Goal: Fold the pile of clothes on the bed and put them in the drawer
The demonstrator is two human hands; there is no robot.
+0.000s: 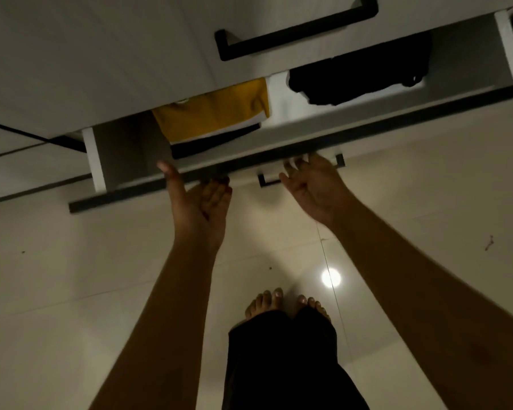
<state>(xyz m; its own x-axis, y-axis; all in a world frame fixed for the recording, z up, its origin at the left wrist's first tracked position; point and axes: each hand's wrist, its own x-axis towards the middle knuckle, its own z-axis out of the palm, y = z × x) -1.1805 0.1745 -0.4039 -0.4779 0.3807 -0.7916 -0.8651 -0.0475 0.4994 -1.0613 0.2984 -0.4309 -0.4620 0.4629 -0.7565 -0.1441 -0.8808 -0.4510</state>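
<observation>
A white drawer (98,161) stands pulled out, seen from above. Inside it on the left lies a folded yellow garment (211,113) on top of a black and white one. A folded black garment (362,75) lies inside on the right. My left hand (200,199) is at the drawer's dark front edge (131,193), thumb up against it, fingers loosely curled and holding nothing. My right hand (311,182) rests at the drawer front by its black handle (267,180), fingers relaxed; whether they touch the handle is unclear.
Above the open drawer is a closed drawer front with a long black handle (296,28). Pale glossy floor tiles (71,276) lie below, with a lamp's reflection (330,277). My bare feet (285,303) and dark trousers stand close to the drawer.
</observation>
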